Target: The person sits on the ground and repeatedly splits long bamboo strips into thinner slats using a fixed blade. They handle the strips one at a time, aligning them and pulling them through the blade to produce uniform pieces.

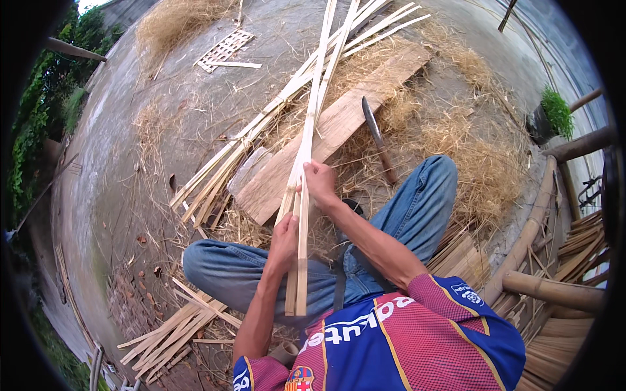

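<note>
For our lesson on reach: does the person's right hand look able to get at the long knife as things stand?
Probably yes: the long knife lies to the right of the right hand, its handle uncovered. However, that hand is gripping bamboo strips, which it would likely need to release first.

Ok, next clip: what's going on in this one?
A seated person holds several long, pale strips, probably split bamboo, in both hands: the left hand grips nearer the body, the right hand farther up. The strips reach out over a wooden plank. A long-bladed knife lies unheld to the plank's right, more strips lie at lower left, and curly shavings litter the ground.
</note>
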{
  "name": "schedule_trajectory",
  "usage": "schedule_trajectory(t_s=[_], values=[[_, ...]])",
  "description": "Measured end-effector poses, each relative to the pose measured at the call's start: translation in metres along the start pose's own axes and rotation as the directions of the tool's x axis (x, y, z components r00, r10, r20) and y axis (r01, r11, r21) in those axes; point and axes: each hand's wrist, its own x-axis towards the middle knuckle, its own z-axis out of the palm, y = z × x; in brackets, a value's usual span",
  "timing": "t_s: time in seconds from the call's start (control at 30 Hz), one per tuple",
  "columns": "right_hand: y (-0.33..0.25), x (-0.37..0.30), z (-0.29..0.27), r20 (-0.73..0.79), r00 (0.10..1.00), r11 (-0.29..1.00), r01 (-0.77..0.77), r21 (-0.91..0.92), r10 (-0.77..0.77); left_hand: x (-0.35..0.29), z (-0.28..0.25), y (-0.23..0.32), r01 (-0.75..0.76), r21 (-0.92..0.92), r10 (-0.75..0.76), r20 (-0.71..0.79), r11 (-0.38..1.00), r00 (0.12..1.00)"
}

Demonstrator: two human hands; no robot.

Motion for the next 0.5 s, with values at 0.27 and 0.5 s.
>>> schedule_trajectory(t_s=[0.27,0.5], values=[[-0.001,0.020,-0.013,0.137,0.988,0.771,0.141,-0.620,-0.071,-0.001,-0.003,-0.003,0.127,-0.177,-0.115,0.077,0.976,0.990],[-0.009,0.023,-0.018,0.190,0.973,0.617,0.231,-0.753,-0.132,-0.002,-0.002,0.009,0.139,-0.143,-0.119,0.141,0.980,0.983]])
